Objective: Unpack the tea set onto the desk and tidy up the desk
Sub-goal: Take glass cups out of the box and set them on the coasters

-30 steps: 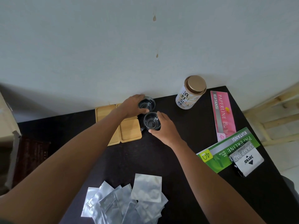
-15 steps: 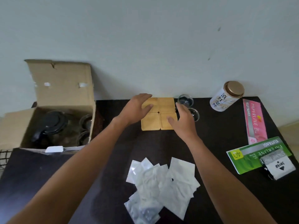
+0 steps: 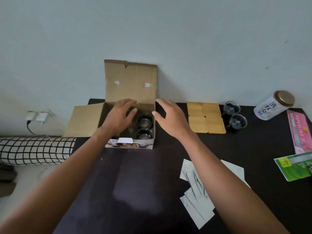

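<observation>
An open cardboard box (image 3: 130, 81) stands at the back of the black desk (image 3: 135, 174). Two glass cups (image 3: 143, 128) show inside it at the right; the teapot is hidden under my left hand (image 3: 119, 117), which hovers over the box's opening with fingers apart. My right hand (image 3: 169, 118) is open just right of the box's edge, holding nothing. Four wooden coasters (image 3: 206, 119) lie in a square at the back. Two glass cups (image 3: 235, 115) stand on the desk right beside them.
A tea canister (image 3: 274, 105) with a gold lid stands at the back right. Pink (image 3: 298, 132) and green (image 3: 295, 166) paper packs lie along the right edge. Several silver sachets (image 3: 197, 191) are strewn near the front. A checked cushion (image 3: 33, 150) and a wall plug (image 3: 39, 117) sit left of the desk.
Both hands have let go of the two cups by the coasters and moved left to the box. The view has swung left, bringing the box to the middle.
</observation>
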